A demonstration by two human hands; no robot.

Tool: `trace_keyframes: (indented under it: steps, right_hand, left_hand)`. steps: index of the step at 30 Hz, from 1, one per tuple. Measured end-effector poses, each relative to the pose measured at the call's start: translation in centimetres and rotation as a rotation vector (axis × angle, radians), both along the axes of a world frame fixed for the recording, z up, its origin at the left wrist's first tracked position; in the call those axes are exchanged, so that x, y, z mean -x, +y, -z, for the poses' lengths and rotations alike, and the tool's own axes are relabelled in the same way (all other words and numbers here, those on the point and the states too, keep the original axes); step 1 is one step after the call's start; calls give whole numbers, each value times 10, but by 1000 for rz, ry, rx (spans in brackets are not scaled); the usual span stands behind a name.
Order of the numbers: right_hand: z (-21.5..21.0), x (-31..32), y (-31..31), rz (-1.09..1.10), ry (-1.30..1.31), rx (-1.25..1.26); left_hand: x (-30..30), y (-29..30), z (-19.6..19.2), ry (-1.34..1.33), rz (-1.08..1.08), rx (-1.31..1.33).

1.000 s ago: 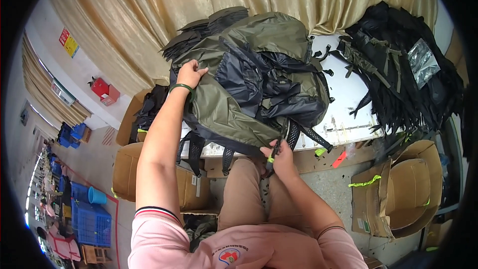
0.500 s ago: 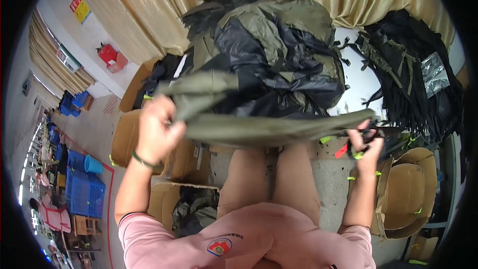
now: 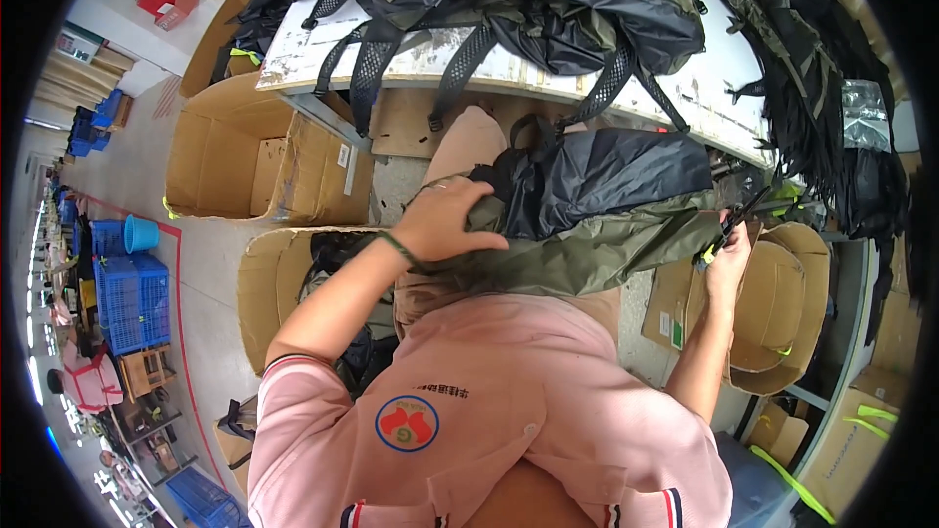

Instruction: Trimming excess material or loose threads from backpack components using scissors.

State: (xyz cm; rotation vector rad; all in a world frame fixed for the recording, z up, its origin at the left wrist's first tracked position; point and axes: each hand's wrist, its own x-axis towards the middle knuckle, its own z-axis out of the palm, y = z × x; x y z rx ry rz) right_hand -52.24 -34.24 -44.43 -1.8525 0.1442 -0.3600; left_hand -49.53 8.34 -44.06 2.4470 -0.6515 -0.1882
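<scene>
Across my lap lies an olive and black fabric bag (image 3: 611, 186), thin and crumpled, with a dark strap loop at its far edge. My left hand (image 3: 450, 222) rests over the bag's left end, thumb and fingers spread apart. At the bag's right end, my right hand (image 3: 727, 256) is closed around a slim black tool (image 3: 745, 216), with a yellow-green bit showing beside the fingers. The tool's exact kind is unclear, and whether those fingers also pinch the cloth is hidden.
Ahead, a worn white table (image 3: 284, 57) bears piled black and olive bags (image 3: 548, 10), their mesh straps hanging over its edge. Black straps (image 3: 792, 59) hang at the right. Cardboard boxes stand left (image 3: 230, 152) and right (image 3: 782, 308); another box (image 3: 259, 284) holds dark fabric.
The olive and black cloth, stretched and blurred in the air between both hands before, now lies on my lap. My left hand has loosened its grip and spread. The view has tilted downward.
</scene>
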Motion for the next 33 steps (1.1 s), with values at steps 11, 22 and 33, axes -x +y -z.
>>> trace_keyframes:
  steps: [11, 22, 33]
  right_hand:
    - [5, 38, -59, 59, 110, 12]
    - [-17, -17, 14, -163, 350, 193]
    - [72, -70, 115, -678, 490, 405]
  left_hand:
    - [-14, 150, 7, 400, -397, 1489]
    - [11, 146, 56, 692, -494, 1456]
    - [-5, 148, 72, 915, -733, 1375]
